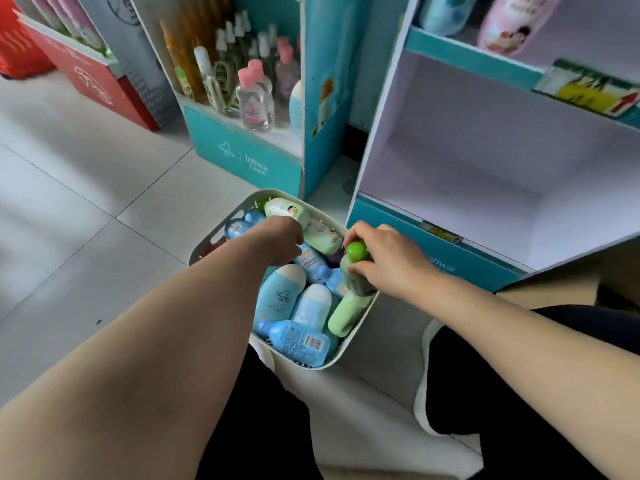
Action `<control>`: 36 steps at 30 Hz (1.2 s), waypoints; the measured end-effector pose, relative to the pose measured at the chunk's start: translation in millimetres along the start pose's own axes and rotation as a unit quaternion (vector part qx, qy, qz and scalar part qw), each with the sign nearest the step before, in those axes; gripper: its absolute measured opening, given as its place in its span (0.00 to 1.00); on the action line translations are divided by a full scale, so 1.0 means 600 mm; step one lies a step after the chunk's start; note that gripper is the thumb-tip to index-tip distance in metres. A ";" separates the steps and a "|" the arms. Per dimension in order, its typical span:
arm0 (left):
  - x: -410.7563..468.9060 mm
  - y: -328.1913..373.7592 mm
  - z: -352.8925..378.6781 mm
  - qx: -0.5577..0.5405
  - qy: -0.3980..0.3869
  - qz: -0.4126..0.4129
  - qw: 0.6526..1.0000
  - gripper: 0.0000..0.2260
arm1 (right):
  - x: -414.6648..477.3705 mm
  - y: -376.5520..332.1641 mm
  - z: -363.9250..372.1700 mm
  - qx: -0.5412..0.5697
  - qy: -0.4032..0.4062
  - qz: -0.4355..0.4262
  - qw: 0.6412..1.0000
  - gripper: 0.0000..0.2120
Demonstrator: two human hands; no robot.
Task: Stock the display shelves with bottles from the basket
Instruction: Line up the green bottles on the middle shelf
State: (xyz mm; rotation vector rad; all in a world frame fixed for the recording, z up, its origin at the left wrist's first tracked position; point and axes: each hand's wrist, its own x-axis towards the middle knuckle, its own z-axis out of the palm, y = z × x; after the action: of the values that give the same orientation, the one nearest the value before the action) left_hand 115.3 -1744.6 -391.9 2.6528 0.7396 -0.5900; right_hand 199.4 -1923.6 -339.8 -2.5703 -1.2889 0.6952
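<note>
1. Down on the tiled floor [86, 209] sits a white basket [204, 249], just in front of two teal display stands and between the person's knees and the stands.
2. The basket is heaped with bottles lying on their sides: blue bottles [282, 296] with white caps fill the near half, one of them [301, 341] showing a barcode label, and pale green bottles [285, 209] lie toward the far rim.
3. The right hand [384, 258] grips a green-capped bottle [356, 271] at the basket's right edge. Its fingers and thumb are wrapped round the neck and shoulder just below the round cap, with the bottle tilted and its base low among the others.
4. The left hand [277, 240] reaches into the middle of the basket, over a blue bottle. Its fingers curl downward out of sight, so I cannot tell whether they hold anything.
5. The right stand has a white, empty shelf [467, 174] directly behind the right hand; the shelf above it holds a pink bottle [509, 26] and a blue one.
6. The left stand [242, 157] carries clear pink-capped bottles [254, 98] and spray bottles.
</note>
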 end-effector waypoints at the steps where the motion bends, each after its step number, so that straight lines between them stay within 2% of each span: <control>1: 0.003 0.016 0.001 0.005 -0.010 0.012 1.000 0.12 | -0.013 0.009 -0.019 0.003 0.015 0.006 1.000 0.15; 7: 0.024 0.120 0.040 0.094 -0.073 0.075 0.990 0.15 | -0.046 0.064 -0.078 -0.020 0.070 0.019 0.997 0.15; 12: 0.052 0.162 0.071 0.085 -0.117 0.100 0.984 0.19 | -0.035 0.085 -0.091 -0.010 0.060 0.010 0.998 0.15; 23: 0.100 0.198 0.128 0.052 -0.197 0.081 0.976 0.23 | -0.024 0.131 -0.099 -0.010 0.083 -0.027 0.996 0.14; 25: 0.102 0.199 0.136 0.061 -0.195 0.090 0.975 0.25 | -0.028 0.136 -0.100 -0.011 0.083 -0.028 0.996 0.14; 29: 0.098 0.195 0.137 0.074 -0.168 0.086 0.979 0.17 | -0.034 0.145 -0.103 -0.007 0.078 -0.032 0.996 0.14; 32: 0.085 0.178 0.128 0.084 -0.165 0.082 0.979 0.16 | -0.036 0.151 -0.106 -0.006 0.079 -0.033 0.996 0.15; 36: 0.052 0.163 0.097 0.042 -0.117 0.045 0.991 0.14 | -0.040 0.155 -0.113 0.005 0.080 -0.031 0.996 0.15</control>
State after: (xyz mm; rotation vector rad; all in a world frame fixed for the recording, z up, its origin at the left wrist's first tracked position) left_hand 175.8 -1834.7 -437.7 2.6142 0.5340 -0.9071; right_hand 285.8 -1995.9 -306.7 -2.5077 -1.3036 0.4714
